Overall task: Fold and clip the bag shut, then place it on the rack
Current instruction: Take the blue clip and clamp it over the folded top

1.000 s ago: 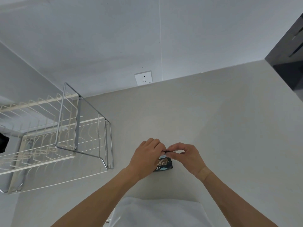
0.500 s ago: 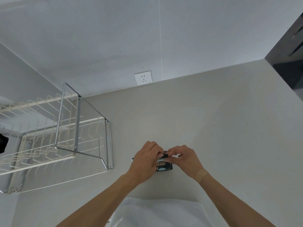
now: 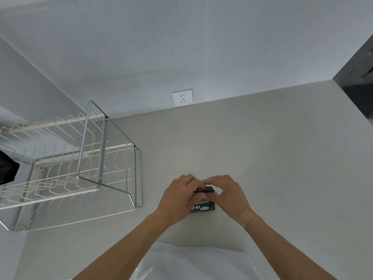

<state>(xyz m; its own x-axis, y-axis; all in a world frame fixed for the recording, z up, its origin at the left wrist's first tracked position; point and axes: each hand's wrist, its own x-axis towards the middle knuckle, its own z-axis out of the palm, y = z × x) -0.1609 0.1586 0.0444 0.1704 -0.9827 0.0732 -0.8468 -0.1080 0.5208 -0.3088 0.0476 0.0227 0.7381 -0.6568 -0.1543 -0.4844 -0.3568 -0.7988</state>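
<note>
Soft, even, cool light fills my view, with no hard shadows anywhere on the table. Only a faint darkening sits under my hands. The wall socket is fairly crisp, and the wall above it is bright but not blown out. Left of the socket, the rack smears slightly, its wires ghosted, perhaps from my head moving. The wide lens bends things: the wall line by the socket tilts, and the rack splays outward toward the frame edge. Far right of the socket, a corner falls dark.
</note>
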